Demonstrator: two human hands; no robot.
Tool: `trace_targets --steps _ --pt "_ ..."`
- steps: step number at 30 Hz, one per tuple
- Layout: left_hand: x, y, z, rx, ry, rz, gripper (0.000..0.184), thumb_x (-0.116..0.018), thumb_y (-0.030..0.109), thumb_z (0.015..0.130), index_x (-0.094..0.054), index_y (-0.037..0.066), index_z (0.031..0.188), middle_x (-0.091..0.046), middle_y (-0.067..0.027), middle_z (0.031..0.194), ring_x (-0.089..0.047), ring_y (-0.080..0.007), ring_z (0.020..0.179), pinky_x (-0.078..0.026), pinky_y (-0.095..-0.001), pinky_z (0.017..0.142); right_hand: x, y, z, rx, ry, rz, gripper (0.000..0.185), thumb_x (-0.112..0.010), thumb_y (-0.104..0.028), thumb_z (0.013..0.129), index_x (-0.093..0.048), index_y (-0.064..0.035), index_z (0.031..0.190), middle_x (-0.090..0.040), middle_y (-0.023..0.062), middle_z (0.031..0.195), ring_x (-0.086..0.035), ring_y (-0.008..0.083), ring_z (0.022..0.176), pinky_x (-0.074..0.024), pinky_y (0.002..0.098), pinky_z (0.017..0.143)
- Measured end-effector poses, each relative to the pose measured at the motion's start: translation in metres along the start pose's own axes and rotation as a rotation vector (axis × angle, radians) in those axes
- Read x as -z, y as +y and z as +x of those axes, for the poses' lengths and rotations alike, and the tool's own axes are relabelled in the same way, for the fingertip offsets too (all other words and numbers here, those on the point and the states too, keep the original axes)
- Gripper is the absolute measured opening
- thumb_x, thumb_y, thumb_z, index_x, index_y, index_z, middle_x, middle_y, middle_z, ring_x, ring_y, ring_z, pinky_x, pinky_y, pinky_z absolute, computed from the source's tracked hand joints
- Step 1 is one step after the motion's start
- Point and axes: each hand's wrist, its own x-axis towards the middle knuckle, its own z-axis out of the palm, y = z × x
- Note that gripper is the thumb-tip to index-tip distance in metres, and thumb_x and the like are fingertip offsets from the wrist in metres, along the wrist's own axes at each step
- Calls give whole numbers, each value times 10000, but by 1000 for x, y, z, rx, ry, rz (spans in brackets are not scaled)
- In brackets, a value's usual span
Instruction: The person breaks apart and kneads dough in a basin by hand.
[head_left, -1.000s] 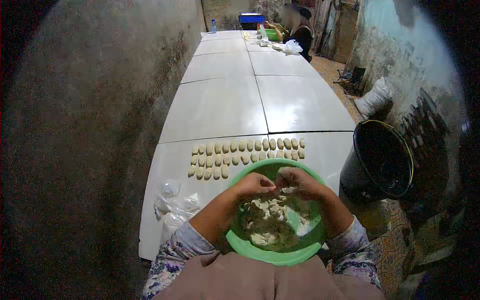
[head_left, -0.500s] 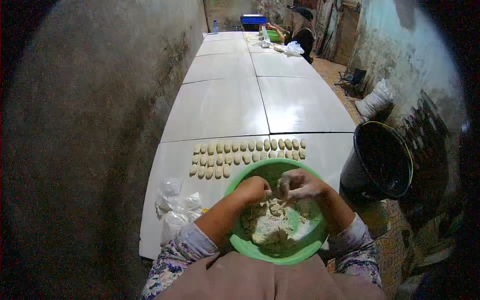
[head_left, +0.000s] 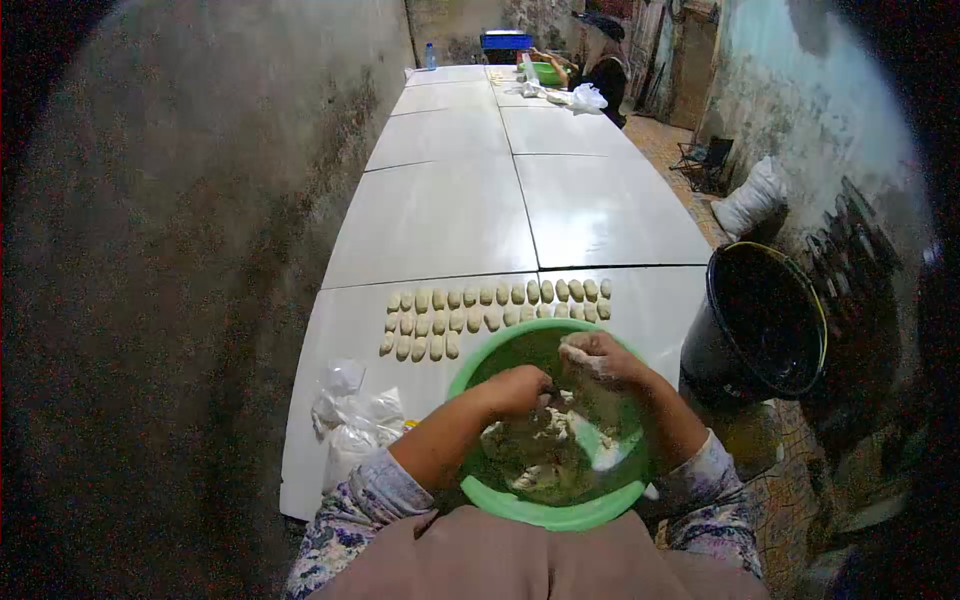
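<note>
A green bowl [head_left: 556, 516] stands at the table's near edge, with pale, crumbly dough [head_left: 540, 476] lying in its bottom. Over the left part of the bowl is my left hand [head_left: 522, 389], its fingers curled closed; what they grip is too small to make out. My right hand [head_left: 600, 357] is raised over the bowl's back right, fingers bent together around a bit of whitish dough. The two hands are apart. Behind the bowl, several small oval dough pieces [head_left: 437, 322] lie in rows on the white table [head_left: 430, 222].
Plastic bags of white powder [head_left: 352, 440] lie left of the bowl. A black bucket [head_left: 735, 325] stands beside the table at right, a white sack [head_left: 750, 200] beyond it. At the far end, a person [head_left: 604, 78] works near another green bowl [head_left: 546, 73].
My hands have drawn apart, the right one moving up and right. The dough in the bowl has shifted and lies lower than half a second ago.
</note>
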Motion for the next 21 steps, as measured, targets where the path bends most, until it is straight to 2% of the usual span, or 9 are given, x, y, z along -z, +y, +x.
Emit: trace_targets --steps 4,7,9,11,12,15,16,19,21 --pt "-8 -13 12 -46 160 -23 205 -528 106 777 -594 54 965 -606 -169 919 -590 -293 848 -451 -380 749 7 11 8 -68 39 -256 456 -458 -363 883 -463 -35 567 -420 -21 524 -340 70 461 -289 256 421" --pt "-7 -15 10 -20 239 -100 206 -500 67 783 -590 39 966 -607 -164 921 -588 -291 858 -446 -378 770 -8 0 3 -169 162 -193 489 -425 -393 889 -440 -31 562 -427 -8 536 -352 73 482 -286 267 432" --pt "-11 -26 15 -24 246 -140 255 -502 43 763 -570 31 1008 -606 -153 946 -581 -281 888 -436 -367 799 -6 19 11 -162 129 -133 414 -442 -370 886 -488 -13 680 -501 28 672 -421 95 581 -351 267 519" --pt "-12 -32 20 -5 352 -122 300 -524 151 751 -561 65 1036 -572 -193 983 -543 -351 906 -422 -425 790 -17 9 11 100 57 122 316 -452 -313 887 -502 -2 882 -526 66 877 -477 125 768 -393 272 687" --pt "-12 -36 21 -20 316 -167 334 -535 162 739 -536 34 1047 -568 -212 977 -537 -358 923 -418 -426 795 -14 0 1 103 -53 -82 266 -457 -225 885 -469 -12 1044 -508 79 1023 -481 150 930 -374 290 848" --pt "-17 -50 27 -18 366 -158 346 -526 144 742 -513 10 1061 -562 -225 987 -533 -357 942 -414 -429 800 -19 -1 0 250 -64 195 249 -447 -174 887 -478 -18 1077 -527 91 1023 -498 165 975 -384 301 879" --pt "-15 -44 26 4 352 -184 331 -486 112 777 -489 11 1092 -568 -199 988 -560 -302 892 -429 -392 778 -12 4 6 22 -37 441 238 -502 -107 853 -487 -11 1070 -535 97 1054 -511 174 989 -400 312 883" --pt "-14 -38 24 -152 377 -577 289 -435 111 830 -484 33 1104 -567 -133 975 -549 -218 812 -436 -345 744 -8 9 9 124 132 -12 194 -562 -50 795 -527 -16 982 -547 89 1069 -520 133 950 -411 291 849" --pt "-16 -39 30 -131 298 -796 260 -407 185 891 -491 56 1101 -555 -76 957 -508 -152 757 -433 -304 708 -7 -5 3 116 75 214 194 -596 -78 783 -541 -24 961 -553 94 1039 -537 149 918 -419 279 838"
